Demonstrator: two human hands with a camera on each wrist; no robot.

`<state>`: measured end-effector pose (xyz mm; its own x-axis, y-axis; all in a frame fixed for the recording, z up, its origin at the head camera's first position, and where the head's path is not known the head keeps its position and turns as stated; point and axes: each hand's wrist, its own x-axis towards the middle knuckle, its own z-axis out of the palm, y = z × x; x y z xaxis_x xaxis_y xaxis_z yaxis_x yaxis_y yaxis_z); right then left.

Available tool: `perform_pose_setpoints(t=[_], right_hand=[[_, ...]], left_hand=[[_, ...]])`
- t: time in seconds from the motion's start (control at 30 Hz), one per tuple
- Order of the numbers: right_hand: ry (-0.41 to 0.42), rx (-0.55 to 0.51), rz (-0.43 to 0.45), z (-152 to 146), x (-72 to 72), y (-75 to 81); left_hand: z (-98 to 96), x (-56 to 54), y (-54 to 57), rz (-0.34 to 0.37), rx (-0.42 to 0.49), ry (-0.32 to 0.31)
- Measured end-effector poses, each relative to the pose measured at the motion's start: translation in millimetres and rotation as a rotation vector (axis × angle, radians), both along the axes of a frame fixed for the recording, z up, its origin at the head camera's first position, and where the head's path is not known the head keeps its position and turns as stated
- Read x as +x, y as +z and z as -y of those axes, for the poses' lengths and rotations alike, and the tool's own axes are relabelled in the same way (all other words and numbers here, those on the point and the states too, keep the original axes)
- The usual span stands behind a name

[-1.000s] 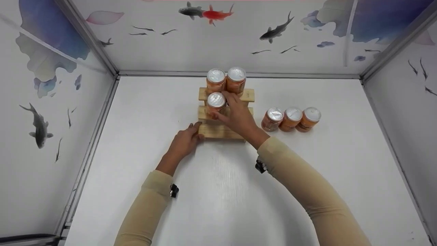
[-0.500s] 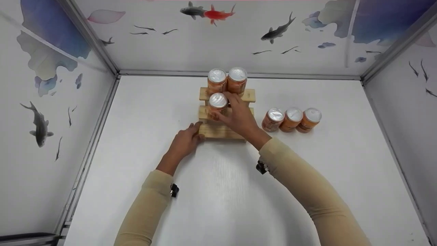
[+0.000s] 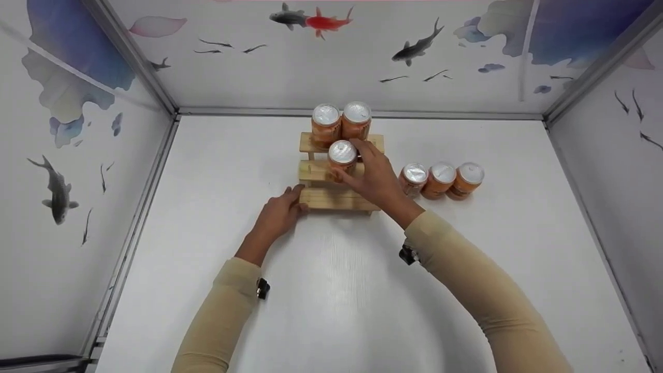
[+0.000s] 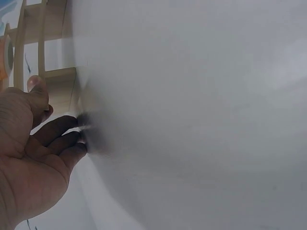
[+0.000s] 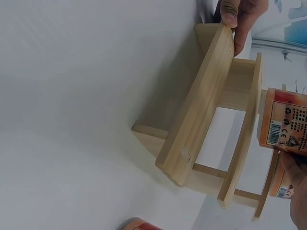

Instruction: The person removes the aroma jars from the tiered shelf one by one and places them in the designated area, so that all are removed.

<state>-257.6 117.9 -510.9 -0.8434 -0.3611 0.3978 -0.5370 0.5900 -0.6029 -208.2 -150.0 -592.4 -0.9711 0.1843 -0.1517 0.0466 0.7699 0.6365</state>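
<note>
— Well, begin at the left. What is the left hand point(image 3: 277, 215) doing?

— Pinching the wooden rack point(image 3: 339, 199) at its near left corner, thumb on top. If that hold slackens while the other side gets pushed, I'd expect the rack to skid on the white table point(image 3: 331, 295).

— And up top?

— The upper left can point(image 3: 326, 127) and the upper right can point(image 3: 356, 122) stand upright, side by side, on the highest tier point(image 3: 376, 141). A knuckle straying backward could nudge either one.

— Then the held can point(image 3: 342, 154)?

— It's at the middle tier point(image 3: 313, 170), lid up, in front of that pair and lower. The right hand point(image 3: 378, 178) grasps it, thumb on the near side, fingertips behind. I can't tell whether its base sits fully on the board.

— So letting go early is the danger?

— I'd say so. The board looks narrow; a base overhanging the front edge could tip the can down onto the lowest step point(image 5: 199, 105).

— Anything further right?

— Three cans point(image 3: 439, 181) upright in a row on the table. The right forearm looks close to the nearest; swung outward, it could knock that one into its neighbours.
</note>
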Motion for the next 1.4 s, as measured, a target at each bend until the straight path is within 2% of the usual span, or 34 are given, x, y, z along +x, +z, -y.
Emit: perform_pose_setpoints(t=[0.37, 0.67, 0.93, 1.13, 1.4], right_hand=[[-0.012, -0.011, 0.002, -26.3, 4.2, -4.0], [-0.017, -0.006, -0.01, -48.3, 8.4, -3.9], [-0.047, -0.013, 0.006, -62.2, 12.8, -3.2], [-0.064, -0.007, -0.025, -70.8, 15.7, -3.3], [-0.066, -0.014, -0.042, -85.7, 24.4, -2.4]], left_hand=[[-1.6, -0.6, 0.1, 0.029, -0.029, 0.018], [-0.3, 1.0, 1.9, 0.004, -0.034, -0.001], [-1.3, 0.6, 1.9, 0.025, -0.044, 0.01], [-1.1, 0.3, 1.3, 0.044, -0.051, 0.02], [-2.8, 0.0, 1.9, 0.037, -0.044, 0.019]])
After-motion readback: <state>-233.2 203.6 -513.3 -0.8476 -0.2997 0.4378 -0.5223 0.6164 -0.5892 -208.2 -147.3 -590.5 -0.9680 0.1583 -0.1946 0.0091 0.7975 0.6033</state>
